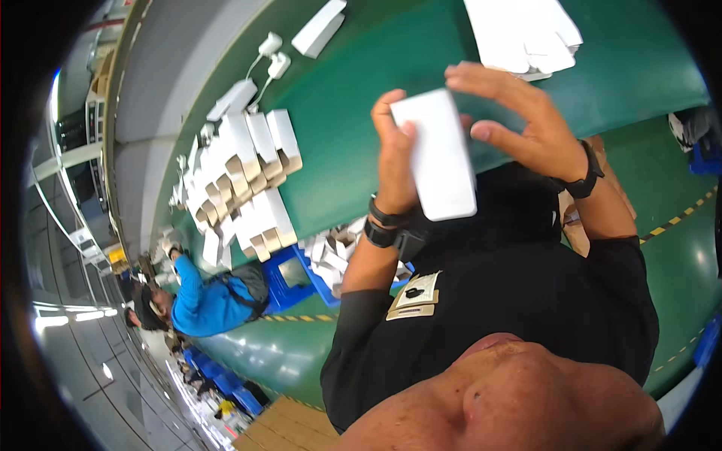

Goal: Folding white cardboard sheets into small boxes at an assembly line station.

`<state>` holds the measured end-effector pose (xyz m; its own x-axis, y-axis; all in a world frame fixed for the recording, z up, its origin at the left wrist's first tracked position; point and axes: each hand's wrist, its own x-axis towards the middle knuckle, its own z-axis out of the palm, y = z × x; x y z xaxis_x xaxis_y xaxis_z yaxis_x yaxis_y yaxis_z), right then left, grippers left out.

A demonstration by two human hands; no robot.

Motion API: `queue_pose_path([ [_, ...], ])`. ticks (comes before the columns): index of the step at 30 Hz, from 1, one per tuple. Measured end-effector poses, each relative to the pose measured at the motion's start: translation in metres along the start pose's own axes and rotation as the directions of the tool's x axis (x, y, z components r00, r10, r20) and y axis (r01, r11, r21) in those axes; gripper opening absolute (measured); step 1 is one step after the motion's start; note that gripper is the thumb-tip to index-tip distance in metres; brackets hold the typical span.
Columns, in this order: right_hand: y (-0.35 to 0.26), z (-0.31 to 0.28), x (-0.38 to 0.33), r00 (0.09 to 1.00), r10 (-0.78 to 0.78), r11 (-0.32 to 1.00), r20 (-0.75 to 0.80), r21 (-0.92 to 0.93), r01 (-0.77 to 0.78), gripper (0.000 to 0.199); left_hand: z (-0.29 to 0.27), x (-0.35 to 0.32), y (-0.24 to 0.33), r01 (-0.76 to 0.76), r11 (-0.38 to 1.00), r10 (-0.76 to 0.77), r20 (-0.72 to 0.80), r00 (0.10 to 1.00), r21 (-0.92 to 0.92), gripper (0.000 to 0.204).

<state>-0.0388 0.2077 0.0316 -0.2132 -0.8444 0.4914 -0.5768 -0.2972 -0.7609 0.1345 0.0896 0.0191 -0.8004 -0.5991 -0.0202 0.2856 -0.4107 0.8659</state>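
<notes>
My left hand (pixel 395 161) is closed on a white carton (pixel 438 161), a smooth oblong with rounded lower corners, held up over the near edge of the green worktable (pixel 338 128). Its thumb lies against the left side of the carton, and the other fingers pass partly behind it. Just right of the carton is my right hand (pixel 530 113), open, with fingers and thumb apart and slightly blurred. Whether a fingertip touches the carton's back, I cannot tell. Beyond the right hand lies a stack of flat white cartons (pixel 519 37).
Folded white boxes with open brown ends (pixel 256 161) stand in rows on the left. White plugs with cords (pixel 278 65) and a single white box (pixel 319 28) lie farther back. Blue bins (pixel 284 282), one with white pieces, stand below the table. A co-worker in blue (pixel 207 304) is at left.
</notes>
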Motion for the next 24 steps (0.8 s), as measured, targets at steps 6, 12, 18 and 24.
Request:
queue_pose_path([
  [6, 0.026, -0.05, 0.0, 1.0, 0.018, 0.63, 0.011, -0.776, -0.003, 0.053, -0.095, 0.128, -0.01, 0.011, 0.999, -0.002, -0.243, 0.97, 0.037, 0.04],
  [12, 0.029, -0.042, -0.003, 0.993, -0.068, 0.592, -0.098, -0.805, -0.039, 0.03, -0.126, 0.241, 0.017, 0.085, 0.996, -0.077, -0.429, 0.9, 0.0, 0.033],
  [18, 0.018, -0.069, 0.001, 0.888, -0.376, 0.551, -0.265, -0.834, -0.015, 0.014, -0.133, 0.225, -0.006, -0.096, 0.995, 0.087, -0.408, 0.909, -0.002, 0.056],
  [24, -0.014, -0.029, -0.004, 0.787, -0.598, 0.625, -0.149, -0.702, 0.342, 0.027, 0.037, 0.06, 0.008, 0.191, 0.959, -0.145, 0.215, 0.966, -0.209, 0.099],
])
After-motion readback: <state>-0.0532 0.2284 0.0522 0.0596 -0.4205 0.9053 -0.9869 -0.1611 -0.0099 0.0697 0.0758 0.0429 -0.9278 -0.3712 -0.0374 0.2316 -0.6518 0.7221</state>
